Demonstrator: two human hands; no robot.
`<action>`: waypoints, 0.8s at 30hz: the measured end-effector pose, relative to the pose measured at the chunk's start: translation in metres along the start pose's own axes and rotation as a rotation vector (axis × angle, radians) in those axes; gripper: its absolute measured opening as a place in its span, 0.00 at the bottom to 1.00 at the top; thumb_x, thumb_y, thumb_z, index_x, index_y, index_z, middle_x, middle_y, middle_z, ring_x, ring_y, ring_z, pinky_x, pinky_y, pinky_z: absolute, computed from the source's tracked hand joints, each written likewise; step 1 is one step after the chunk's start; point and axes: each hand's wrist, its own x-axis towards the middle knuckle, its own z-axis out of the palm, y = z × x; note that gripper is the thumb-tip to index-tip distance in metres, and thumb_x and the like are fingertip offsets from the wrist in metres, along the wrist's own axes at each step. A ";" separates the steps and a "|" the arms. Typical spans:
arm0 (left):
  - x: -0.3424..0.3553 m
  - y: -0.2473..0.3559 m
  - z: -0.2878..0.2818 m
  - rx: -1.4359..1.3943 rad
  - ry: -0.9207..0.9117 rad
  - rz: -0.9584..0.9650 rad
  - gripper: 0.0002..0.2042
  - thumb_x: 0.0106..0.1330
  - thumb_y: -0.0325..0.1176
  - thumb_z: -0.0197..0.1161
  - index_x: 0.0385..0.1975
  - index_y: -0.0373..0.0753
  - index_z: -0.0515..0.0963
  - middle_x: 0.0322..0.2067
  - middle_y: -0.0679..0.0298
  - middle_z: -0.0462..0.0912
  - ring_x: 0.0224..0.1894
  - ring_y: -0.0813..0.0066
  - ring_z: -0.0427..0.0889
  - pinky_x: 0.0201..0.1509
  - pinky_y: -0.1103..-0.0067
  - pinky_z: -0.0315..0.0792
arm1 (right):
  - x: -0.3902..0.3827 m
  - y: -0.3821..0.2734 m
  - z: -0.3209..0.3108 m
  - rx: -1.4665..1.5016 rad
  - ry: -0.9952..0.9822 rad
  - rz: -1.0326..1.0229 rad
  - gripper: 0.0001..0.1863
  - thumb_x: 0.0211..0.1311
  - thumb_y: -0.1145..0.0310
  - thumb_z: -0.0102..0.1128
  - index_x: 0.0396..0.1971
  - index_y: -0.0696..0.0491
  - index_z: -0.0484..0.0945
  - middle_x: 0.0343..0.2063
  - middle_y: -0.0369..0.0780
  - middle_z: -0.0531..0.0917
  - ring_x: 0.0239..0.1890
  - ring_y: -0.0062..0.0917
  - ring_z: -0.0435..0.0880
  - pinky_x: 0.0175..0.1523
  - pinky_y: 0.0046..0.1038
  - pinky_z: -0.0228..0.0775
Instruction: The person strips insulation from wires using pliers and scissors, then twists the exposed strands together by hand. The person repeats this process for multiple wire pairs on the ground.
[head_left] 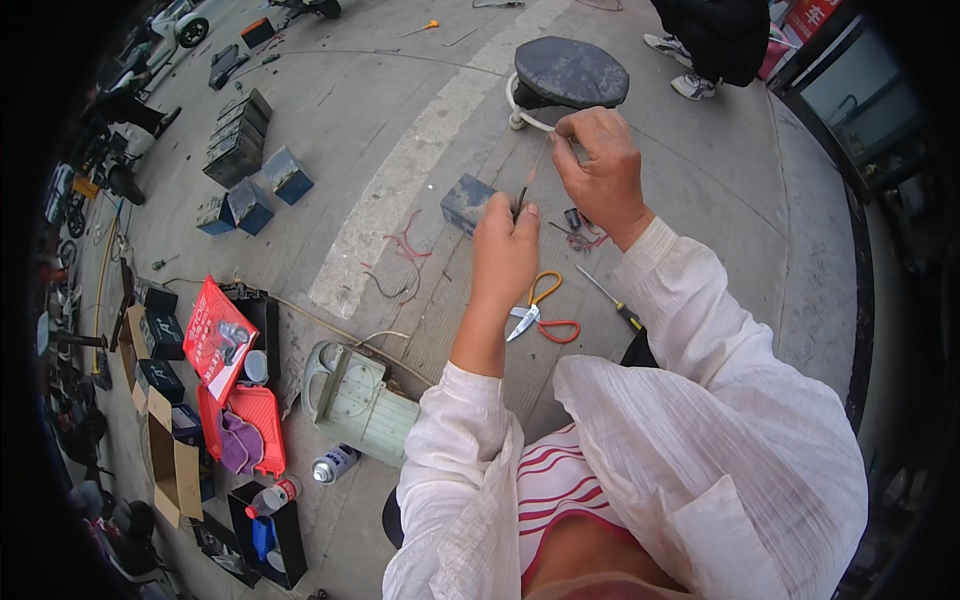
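In front of me my left hand (507, 250) is closed round a black wire (521, 200), whose bare copper end points up and away. My right hand (605, 170) is pinched just beyond it, on what looks like a thin strand running from that copper end; its tip is hidden by the fingers. Right behind my left hand lies a grey-blue block-shaped battery (468, 200). On the ground below the hands are scissors (543, 312) with one yellow and one red handle. A screwdriver (625, 312) with a yellow-black handle lies to their right.
A round black stool (572, 73) stands ahead, and a person (712, 45) is at the far right. Loose red wires (405, 240) lie left of the battery. Several batteries (238, 140), a pale plastic housing (360, 400), a spray can (335, 464) and a red tray (262, 410) are at left.
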 end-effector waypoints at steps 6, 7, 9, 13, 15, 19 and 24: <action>0.015 -0.014 -0.021 -0.574 0.110 -0.302 0.09 0.70 0.35 0.56 0.31 0.36 0.71 0.24 0.66 0.75 0.17 0.83 0.62 0.19 0.81 0.55 | 0.011 0.034 -0.022 -0.163 0.041 0.085 0.05 0.48 0.75 0.66 0.25 0.55 0.78 0.27 0.39 0.79 0.32 0.34 0.76 0.38 0.33 0.68; 0.014 -0.007 -0.028 -0.723 0.093 -0.384 0.08 0.71 0.35 0.55 0.34 0.38 0.72 0.24 0.69 0.74 0.15 0.89 0.56 0.16 0.85 0.50 | 0.010 0.028 -0.022 -0.070 -0.101 0.041 0.04 0.48 0.75 0.66 0.25 0.54 0.79 0.27 0.39 0.79 0.32 0.34 0.76 0.38 0.33 0.68; 0.014 -0.006 -0.032 -0.805 0.080 -0.364 0.08 0.71 0.36 0.56 0.35 0.38 0.71 0.27 0.67 0.76 0.12 0.90 0.54 0.13 0.87 0.48 | 0.003 0.006 -0.015 0.120 -0.385 -0.047 0.04 0.49 0.74 0.65 0.25 0.54 0.79 0.28 0.38 0.79 0.32 0.33 0.76 0.38 0.33 0.69; 0.011 0.005 -0.028 -0.865 0.013 -0.381 0.07 0.70 0.34 0.57 0.35 0.38 0.71 0.29 0.63 0.80 0.11 0.89 0.57 0.12 0.87 0.53 | -0.009 -0.021 -0.003 0.296 -0.377 -0.079 0.06 0.46 0.75 0.67 0.25 0.53 0.79 0.25 0.37 0.78 0.32 0.32 0.75 0.37 0.31 0.68; 0.008 0.006 -0.026 -0.877 -0.011 -0.390 0.06 0.70 0.33 0.57 0.35 0.37 0.71 0.31 0.61 0.81 0.11 0.89 0.58 0.12 0.87 0.55 | -0.007 -0.025 -0.004 0.234 -0.372 -0.106 0.05 0.48 0.72 0.67 0.25 0.53 0.79 0.26 0.38 0.78 0.32 0.33 0.76 0.37 0.33 0.69; 0.005 0.008 -0.025 -0.906 -0.033 -0.371 0.06 0.70 0.32 0.57 0.36 0.36 0.71 0.33 0.59 0.81 0.13 0.90 0.59 0.13 0.88 0.56 | -0.009 -0.026 -0.002 0.228 -0.324 -0.093 0.06 0.47 0.73 0.68 0.25 0.53 0.79 0.25 0.37 0.77 0.31 0.32 0.75 0.36 0.32 0.68; 0.007 0.011 -0.023 -0.905 -0.071 -0.370 0.06 0.70 0.32 0.57 0.35 0.37 0.71 0.26 0.66 0.76 0.15 0.89 0.60 0.15 0.88 0.56 | -0.007 -0.022 -0.003 0.201 -0.306 -0.078 0.07 0.44 0.76 0.68 0.25 0.52 0.79 0.25 0.36 0.78 0.31 0.31 0.75 0.35 0.31 0.67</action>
